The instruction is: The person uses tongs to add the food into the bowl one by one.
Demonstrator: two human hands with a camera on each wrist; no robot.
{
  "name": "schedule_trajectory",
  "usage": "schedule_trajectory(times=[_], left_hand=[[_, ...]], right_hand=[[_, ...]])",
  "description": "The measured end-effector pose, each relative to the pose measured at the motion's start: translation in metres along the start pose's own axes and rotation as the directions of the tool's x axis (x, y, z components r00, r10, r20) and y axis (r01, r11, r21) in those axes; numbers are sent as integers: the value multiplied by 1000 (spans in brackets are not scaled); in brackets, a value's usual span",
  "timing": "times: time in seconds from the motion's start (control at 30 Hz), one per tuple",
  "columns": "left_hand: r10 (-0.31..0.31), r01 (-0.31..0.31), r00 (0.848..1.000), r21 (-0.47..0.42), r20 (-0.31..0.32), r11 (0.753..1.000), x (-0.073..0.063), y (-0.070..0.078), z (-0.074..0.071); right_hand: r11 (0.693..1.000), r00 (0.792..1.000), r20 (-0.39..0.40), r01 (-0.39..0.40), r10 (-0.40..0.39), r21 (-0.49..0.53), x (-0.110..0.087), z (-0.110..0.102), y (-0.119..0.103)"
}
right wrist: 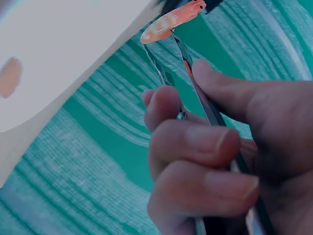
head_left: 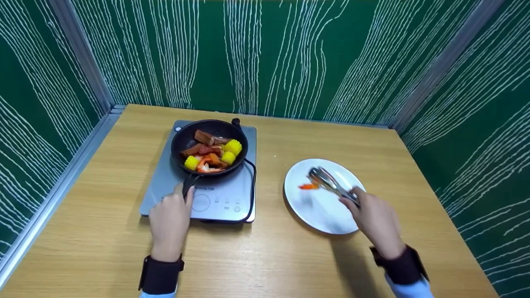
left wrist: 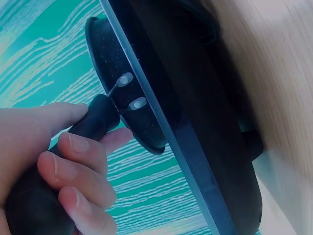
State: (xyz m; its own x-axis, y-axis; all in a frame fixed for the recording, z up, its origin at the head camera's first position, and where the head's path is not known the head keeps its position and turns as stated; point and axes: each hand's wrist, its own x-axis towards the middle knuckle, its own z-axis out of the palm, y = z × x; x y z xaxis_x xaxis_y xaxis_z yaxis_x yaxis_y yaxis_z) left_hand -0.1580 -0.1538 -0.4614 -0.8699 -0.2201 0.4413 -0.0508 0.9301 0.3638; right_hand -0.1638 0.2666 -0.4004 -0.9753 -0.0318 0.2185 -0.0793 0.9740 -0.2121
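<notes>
My left hand [head_left: 170, 221] grips the black handle [left wrist: 93, 117] of a frying pan [head_left: 179, 159], fingers wrapped around it in the left wrist view. Yellow corn pieces [head_left: 233, 147], an orange-and-white shrimp [head_left: 208, 165] and reddish-brown slabs [head_left: 192, 152] lie in the pan. Metal tongs [head_left: 331, 182] are in my right hand [head_left: 377, 219], its fingers curled around their arms. Between the tong tips is an orange shrimp [right wrist: 172, 22], over the white plate [head_left: 327, 221]. A blurred orange patch [right wrist: 10, 77] shows on the plate in the right wrist view.
The pan stands on a silver induction cooker [head_left: 165, 186] with a black cord [head_left: 254, 182] along its right side. Both rest on a wooden table [head_left: 265, 256]. Green panels with white lines [head_left: 281, 58] wall in the back and sides.
</notes>
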Motion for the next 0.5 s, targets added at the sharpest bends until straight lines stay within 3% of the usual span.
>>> schedule_trajectory(times=[0.33,0.5], left_hand=[[7,-7,1000,9,-10,1000,0,0,0],[0,0,1000,14,-13,1000,0,1,1]], right_hand=[[977,975,-153,181,-163,110,57,16,-78],[964,974,-103,216,-202,156,74,30,-121]])
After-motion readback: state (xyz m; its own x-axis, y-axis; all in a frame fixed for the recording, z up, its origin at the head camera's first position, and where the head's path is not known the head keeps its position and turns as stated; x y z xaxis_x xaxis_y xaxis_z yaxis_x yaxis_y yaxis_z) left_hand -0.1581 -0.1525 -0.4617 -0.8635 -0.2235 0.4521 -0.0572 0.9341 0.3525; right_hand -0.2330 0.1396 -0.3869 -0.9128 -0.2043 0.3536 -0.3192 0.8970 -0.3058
